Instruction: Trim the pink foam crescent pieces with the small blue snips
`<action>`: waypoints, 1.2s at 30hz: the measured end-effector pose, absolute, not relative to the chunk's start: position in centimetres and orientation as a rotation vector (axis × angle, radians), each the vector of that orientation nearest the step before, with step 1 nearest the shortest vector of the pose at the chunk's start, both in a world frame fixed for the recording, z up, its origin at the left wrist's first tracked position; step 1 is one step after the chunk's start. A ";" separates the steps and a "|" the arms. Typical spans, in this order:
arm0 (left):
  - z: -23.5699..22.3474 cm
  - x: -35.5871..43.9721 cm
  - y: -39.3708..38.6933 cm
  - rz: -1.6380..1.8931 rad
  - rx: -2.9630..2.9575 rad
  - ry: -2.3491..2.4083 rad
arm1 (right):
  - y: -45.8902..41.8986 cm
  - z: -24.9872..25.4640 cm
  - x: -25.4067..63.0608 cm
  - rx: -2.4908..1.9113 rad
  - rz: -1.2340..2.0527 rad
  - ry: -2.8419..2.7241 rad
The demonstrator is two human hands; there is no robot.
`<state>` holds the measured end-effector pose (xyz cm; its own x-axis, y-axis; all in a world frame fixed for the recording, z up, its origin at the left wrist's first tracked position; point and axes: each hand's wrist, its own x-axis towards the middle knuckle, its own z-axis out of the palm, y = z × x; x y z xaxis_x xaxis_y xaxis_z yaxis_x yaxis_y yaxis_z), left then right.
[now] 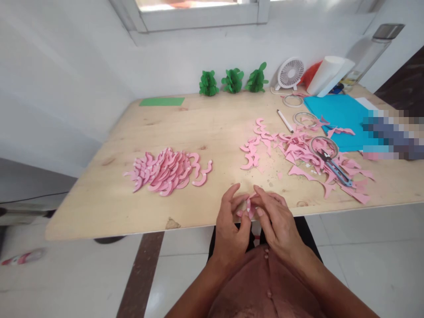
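"Where is the pink piece (249,206) now?"

"Between your two hands, just above the near edge of the table (115,190). Your left hand (233,223) pinches it between thumb and fingers. Your right hand (277,220) has its fingers curled in at the other side; whether they pinch too, I cannot tell, since the fingers cover much of it."

"What lies close to my grip?"

"Left of it and a little beyond, a pile of curved pink pieces (170,171), many with white spots at their ends. Straight ahead, a small group of pink curves (251,150). To the right and beyond, loose pink scraps (298,150), with blue-handled scissors (339,172) lying on them."

"And farther out?"

"Past the scraps, a white marker (285,120) lies on the table, and off to its right, a blue sheet (344,119). At the wall, well beyond your hands, stand three green paper shapes (233,81), with a white fan (290,73) to their right. Far to the left of them lies a green strip (161,102)."
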<state>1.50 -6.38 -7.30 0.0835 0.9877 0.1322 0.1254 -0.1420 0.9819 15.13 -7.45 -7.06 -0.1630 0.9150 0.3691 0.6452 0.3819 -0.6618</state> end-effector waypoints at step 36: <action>-8.5 -0.4 -5.2 1.131 2.016 1.140 | -6.2 -6.7 16.1 -1.322 0.518 -1.959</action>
<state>-0.39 -5.22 -8.47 0.2838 0.8729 0.3968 0.4042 -0.4841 0.7760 16.09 -6.20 -6.74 -0.2277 0.9159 0.3306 0.6330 0.3972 -0.6645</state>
